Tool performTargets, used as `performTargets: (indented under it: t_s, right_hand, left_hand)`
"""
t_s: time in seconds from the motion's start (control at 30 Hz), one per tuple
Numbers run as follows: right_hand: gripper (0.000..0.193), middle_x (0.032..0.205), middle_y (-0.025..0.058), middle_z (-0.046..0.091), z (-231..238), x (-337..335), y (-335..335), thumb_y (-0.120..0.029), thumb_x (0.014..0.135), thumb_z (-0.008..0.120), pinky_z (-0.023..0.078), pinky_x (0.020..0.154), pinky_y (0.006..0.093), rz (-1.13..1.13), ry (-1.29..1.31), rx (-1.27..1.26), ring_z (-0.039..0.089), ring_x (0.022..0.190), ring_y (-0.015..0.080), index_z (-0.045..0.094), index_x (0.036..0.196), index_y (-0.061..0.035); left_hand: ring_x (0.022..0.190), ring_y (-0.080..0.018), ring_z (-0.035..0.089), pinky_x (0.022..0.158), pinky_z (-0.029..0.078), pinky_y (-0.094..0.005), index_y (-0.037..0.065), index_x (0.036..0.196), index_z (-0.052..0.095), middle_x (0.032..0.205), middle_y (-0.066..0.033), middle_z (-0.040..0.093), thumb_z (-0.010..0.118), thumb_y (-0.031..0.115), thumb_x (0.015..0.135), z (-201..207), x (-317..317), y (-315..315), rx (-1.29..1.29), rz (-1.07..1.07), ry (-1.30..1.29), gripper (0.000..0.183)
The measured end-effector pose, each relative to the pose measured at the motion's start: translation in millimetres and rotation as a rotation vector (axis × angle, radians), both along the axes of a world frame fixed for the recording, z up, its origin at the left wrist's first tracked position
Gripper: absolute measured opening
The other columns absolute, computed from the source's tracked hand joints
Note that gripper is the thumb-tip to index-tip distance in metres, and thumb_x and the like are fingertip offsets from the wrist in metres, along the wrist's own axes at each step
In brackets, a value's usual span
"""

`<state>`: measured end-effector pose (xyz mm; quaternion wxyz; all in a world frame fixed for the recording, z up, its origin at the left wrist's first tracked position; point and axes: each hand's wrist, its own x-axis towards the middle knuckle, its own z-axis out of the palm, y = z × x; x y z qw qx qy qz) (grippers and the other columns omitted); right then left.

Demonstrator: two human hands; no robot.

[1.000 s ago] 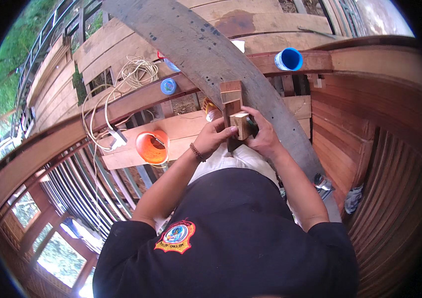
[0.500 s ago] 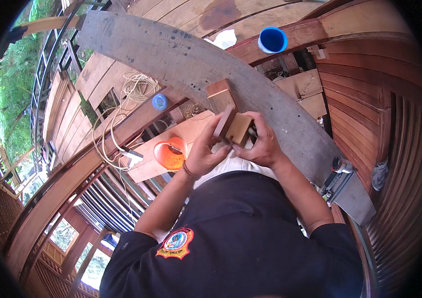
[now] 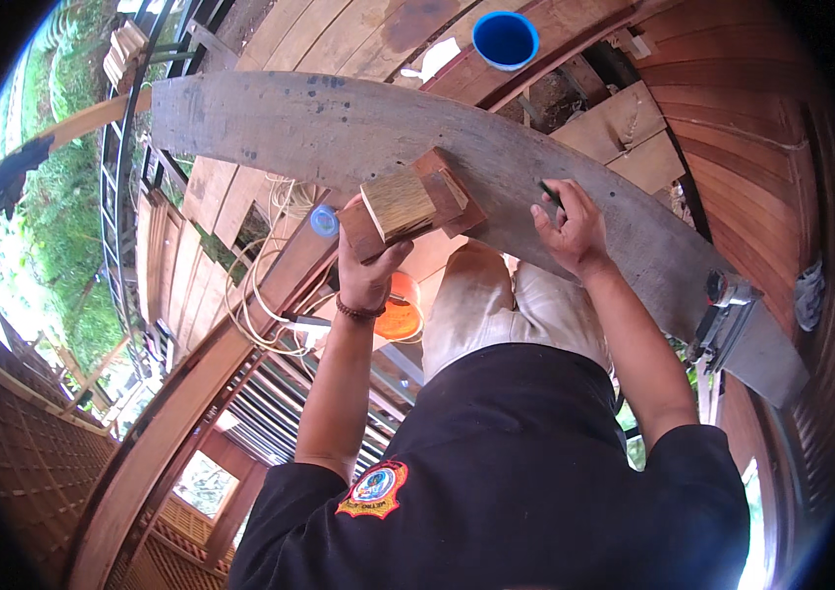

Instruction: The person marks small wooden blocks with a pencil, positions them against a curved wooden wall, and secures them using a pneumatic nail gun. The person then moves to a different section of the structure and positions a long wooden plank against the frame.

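My left hand [image 3: 366, 277] is closed on the near left end of a wooden block piece [image 3: 400, 205], with a pale rough-grained face turned up and a redder board along its side. Its far end meets or overlaps a reddish wood offcut [image 3: 459, 218] lying on the long grey plank [image 3: 299, 128]; whether they touch is unclear. To the right, my right hand [image 3: 576, 231] is raised over the plank, its fingers pinching a thin dark pencil-like stick [image 3: 549, 193] that points up and left. Nothing joins the two hands.
A blue bucket [image 3: 506, 41] stands beyond the plank. Near my left wrist are an orange container [image 3: 400, 310], a blue-capped container [image 3: 324, 220] and coiled pale cable [image 3: 289, 197]. A metal tool [image 3: 727, 305] rests on the plank's right end. Gaps show between floor boards.
My hands have parted. The left has moved left and up with the block; the right has moved right, now with the dark stick in its fingers. The view has shifted too.
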<state>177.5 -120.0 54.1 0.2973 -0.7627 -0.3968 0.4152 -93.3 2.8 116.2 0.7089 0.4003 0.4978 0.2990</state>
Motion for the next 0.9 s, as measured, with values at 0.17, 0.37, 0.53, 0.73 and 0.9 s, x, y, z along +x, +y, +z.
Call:
performTargets:
  t_s: [0.17,0.37,0.53,0.73,0.9]
  right_hand:
    - [0.025,0.095,0.0058,0.067,-27,-7,-13,-0.025,0.085,0.070,0.057,0.068,0.0402,0.042,-0.207,0.328,0.069,0.077,0.0285,0.065,0.106,-0.0125]
    - [0.021,0.091,0.0034,0.066,-39,-13,-16,-0.025,0.083,0.070,0.057,0.063,0.0406,0.042,-0.304,0.433,0.069,0.076,0.0285,0.064,0.100,-0.0140]
    - [0.020,0.090,0.0040,0.065,-42,-17,-19,-0.022,0.082,0.069,0.058,0.063,0.0410,-0.009,-0.361,0.484,0.068,0.075,0.0289,0.064,0.098,-0.0131]
    - [0.019,0.092,0.0052,0.065,-40,-19,-24,-0.021,0.082,0.068,0.057,0.067,0.0424,-0.021,-0.390,0.467,0.068,0.078,0.0305,0.063,0.099,-0.0125]
    - [0.019,0.090,0.0070,0.064,-38,-17,-22,-0.017,0.081,0.068,0.056,0.068,0.0406,-0.002,-0.386,0.520,0.067,0.077,0.0313,0.063,0.099,-0.0115]
  left_hand:
    - [0.122,-0.0220,0.056,0.104,0.047,-0.0371,0.004,0.141,0.037,0.127,-0.0108,0.055,0.076,-0.007,0.075,3,4,2,0.041,-0.077,0.033,0.078]
    - [0.116,-0.0233,0.058,0.099,0.051,-0.0372,0.004,0.137,0.038,0.127,-0.0114,0.052,0.082,-0.001,0.073,4,10,-3,0.438,-0.204,0.342,0.077]
    - [0.107,-0.0229,0.061,0.091,0.052,-0.0378,0.002,0.131,0.046,0.119,-0.0125,0.058,0.089,0.013,0.072,-23,2,0,0.715,-0.352,0.531,0.074]
    - [0.085,-0.0266,0.067,0.081,0.054,-0.0419,0.000,0.118,0.057,0.095,-0.0119,0.066,0.094,0.027,0.066,-69,-4,27,1.439,-0.803,0.681,0.069]
    - [0.098,-0.0324,0.065,0.083,0.053,-0.0426,-0.001,0.128,0.051,0.110,-0.0166,0.063,0.093,0.026,0.067,-86,7,26,0.962,-0.502,0.610,0.080]
